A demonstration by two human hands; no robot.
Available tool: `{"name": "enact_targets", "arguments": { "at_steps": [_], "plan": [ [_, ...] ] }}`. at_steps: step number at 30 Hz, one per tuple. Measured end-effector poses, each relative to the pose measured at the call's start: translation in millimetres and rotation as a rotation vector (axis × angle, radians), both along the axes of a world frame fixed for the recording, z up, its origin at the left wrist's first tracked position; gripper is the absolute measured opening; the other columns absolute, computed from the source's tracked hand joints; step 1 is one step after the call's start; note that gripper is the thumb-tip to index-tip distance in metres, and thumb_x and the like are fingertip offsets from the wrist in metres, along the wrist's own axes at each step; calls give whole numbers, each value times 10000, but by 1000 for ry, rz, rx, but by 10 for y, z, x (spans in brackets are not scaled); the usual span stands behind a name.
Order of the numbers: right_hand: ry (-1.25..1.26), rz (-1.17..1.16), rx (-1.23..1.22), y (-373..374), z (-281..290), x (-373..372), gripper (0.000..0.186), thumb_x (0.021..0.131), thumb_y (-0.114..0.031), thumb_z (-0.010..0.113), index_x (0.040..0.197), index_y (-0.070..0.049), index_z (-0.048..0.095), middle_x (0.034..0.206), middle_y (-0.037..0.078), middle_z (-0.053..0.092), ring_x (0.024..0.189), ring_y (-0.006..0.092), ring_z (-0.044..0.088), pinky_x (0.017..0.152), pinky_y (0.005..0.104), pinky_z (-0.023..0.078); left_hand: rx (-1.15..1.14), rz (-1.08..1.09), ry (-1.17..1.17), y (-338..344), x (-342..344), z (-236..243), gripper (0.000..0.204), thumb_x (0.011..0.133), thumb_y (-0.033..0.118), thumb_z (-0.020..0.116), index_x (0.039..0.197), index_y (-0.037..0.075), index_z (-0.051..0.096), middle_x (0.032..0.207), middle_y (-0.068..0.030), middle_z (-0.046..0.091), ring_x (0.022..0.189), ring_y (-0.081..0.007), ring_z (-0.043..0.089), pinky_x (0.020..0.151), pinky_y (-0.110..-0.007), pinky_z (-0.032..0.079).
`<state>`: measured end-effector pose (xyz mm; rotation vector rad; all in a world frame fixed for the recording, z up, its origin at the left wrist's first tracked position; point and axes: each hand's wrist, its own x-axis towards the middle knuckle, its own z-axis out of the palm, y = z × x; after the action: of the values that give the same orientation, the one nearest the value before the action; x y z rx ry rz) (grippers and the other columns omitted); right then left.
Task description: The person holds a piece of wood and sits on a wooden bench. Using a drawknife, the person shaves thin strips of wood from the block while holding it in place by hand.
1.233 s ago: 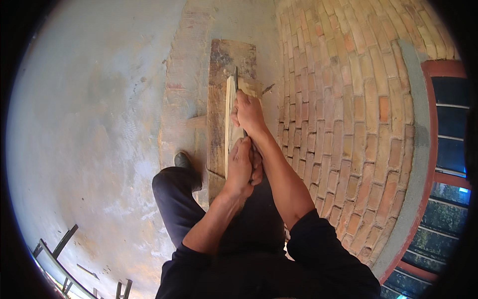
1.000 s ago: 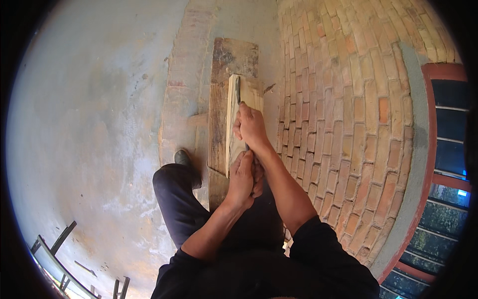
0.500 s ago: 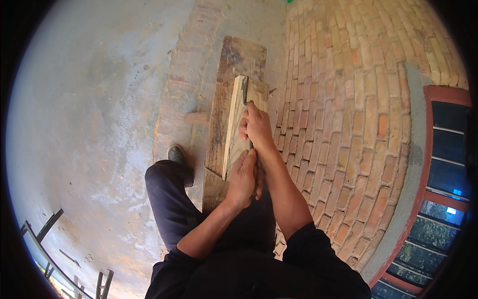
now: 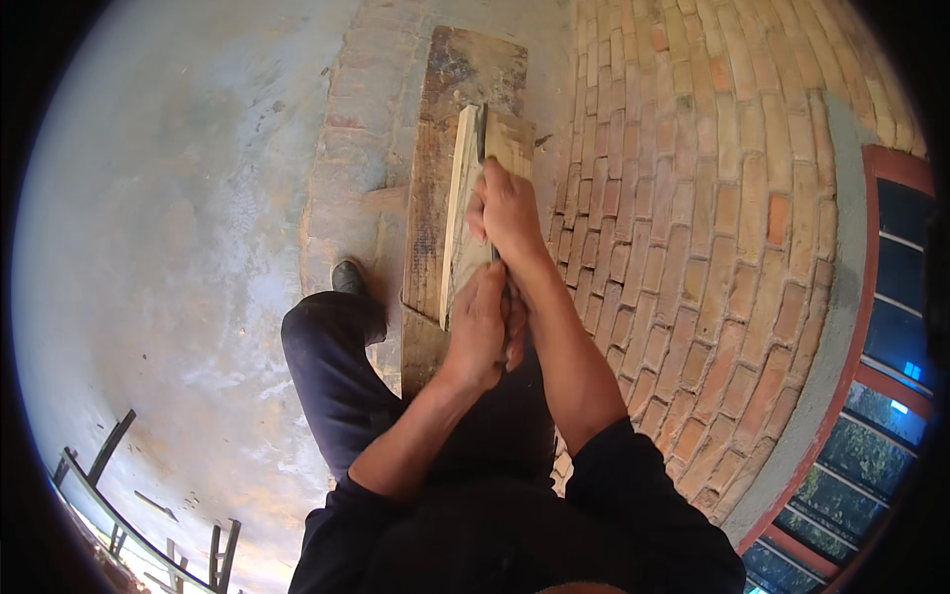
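A pale piece of wood (image 4: 458, 220) lies lengthwise on a worn brown plank (image 4: 473, 61) that runs away from my body. A narrow dark metal tool (image 4: 482, 134) lies along the wood's right side. My right hand (image 4: 505, 206) is closed around the tool's middle, fingers curled over the pale wood. My left hand (image 4: 480, 322), nearer my body, is closed on the tool's near end, its thumb pointing forward and its fingers partly hidden. Much of the tool is covered by my two hands.
My bent left leg and boot (image 4: 351, 277) are left of the plank. A brick surface (image 4: 693, 277) fills the right, with a red-framed window (image 4: 871, 386) at the edge. Pale plastered surface (image 4: 168, 247) covers the left. Dark metal frames (image 4: 109, 445) show at the lower left.
Since 1.2 seconds ago my hands and the tool have drawn back along the wood toward my body. The whole view has shifted, placing the plank higher in the picture. Both grips stay closed.
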<state>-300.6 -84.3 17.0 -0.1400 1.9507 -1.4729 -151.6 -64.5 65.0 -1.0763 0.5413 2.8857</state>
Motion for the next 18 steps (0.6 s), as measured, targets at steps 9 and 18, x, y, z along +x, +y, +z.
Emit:
{"name": "enact_targets", "arguments": {
  "at_steps": [9, 18],
  "plan": [
    [15, -34, -35, 20, -111, -131, 505, 1075, -349, 384, 638, -98, 408, 509, -8, 316, 353, 134, 390, 359, 372, 290, 62, -19, 6, -73, -178, -10, 424, 1117, 390, 333, 820, 124, 475, 527, 14, 420, 317, -125, 350, 294, -268, 289],
    [31, -65, -88, 37, -200, -122, 495, 1065, -316, 438, 624, -111, 341, 527, -28, 267, 365, 135, 368, 351, 353, 271, 58, -20, 3, -80, -188, -21, 419, 1114, 398, 347, 803, 146, 468, 532, 7, 429, 336, -123, 386, 299, -276, 314]
  ]
}}
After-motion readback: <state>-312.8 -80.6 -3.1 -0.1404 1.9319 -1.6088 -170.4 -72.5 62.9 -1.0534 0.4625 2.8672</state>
